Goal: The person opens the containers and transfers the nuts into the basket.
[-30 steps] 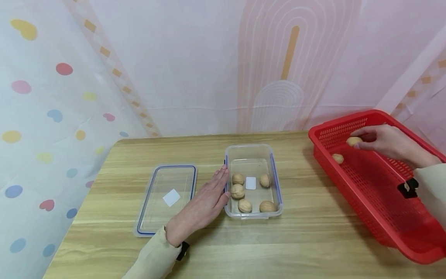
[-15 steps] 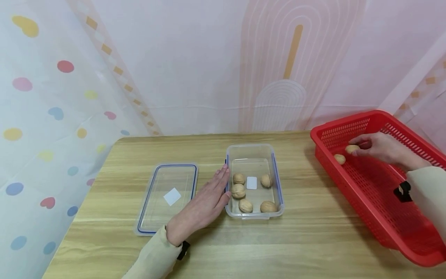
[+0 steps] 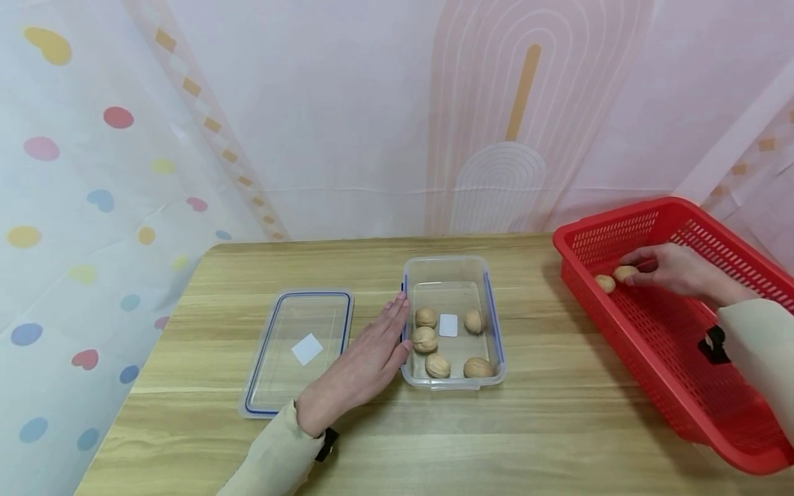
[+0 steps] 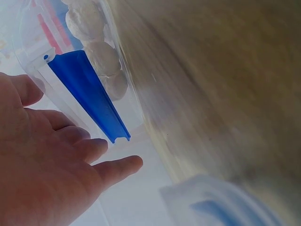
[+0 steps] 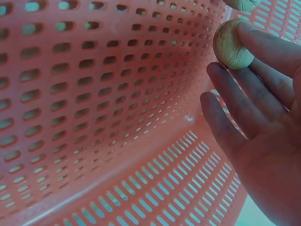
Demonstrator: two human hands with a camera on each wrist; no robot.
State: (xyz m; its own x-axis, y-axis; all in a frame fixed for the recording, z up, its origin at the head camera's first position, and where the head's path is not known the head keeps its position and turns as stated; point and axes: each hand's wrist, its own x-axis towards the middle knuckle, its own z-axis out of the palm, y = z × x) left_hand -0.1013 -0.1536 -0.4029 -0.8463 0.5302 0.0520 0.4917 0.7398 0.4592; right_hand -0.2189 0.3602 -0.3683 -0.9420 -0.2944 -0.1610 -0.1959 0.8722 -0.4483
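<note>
Inside the red basket [image 3: 645, 386], my right hand [image 3: 679, 271] pinches a walnut [image 5: 233, 44] between thumb and fingertips. A second walnut [image 3: 604, 283] lies just left of it, by the basket's side wall. My left hand [image 3: 362, 358] has its fingers straight, laid along the left side of a clear plastic box [image 3: 455, 272]. Several walnuts sit on the box's floor, among them one walnut [image 3: 477, 367] in the near right corner. The left wrist view shows the fingers beside the box's blue side clip [image 4: 87, 92], palm turned to the camera.
A clear lid [image 3: 279, 358] with a blue seal and a white label lies on the wooden table [image 3: 434, 448], left of the box. Behind the table hangs a patterned cloth [image 3: 347, 124]. The basket has raised slotted walls on the table's right.
My right hand has lowered with the walnut toward the basket floor, bringing it close beside the other walnut. The left hand and the box keep their places.
</note>
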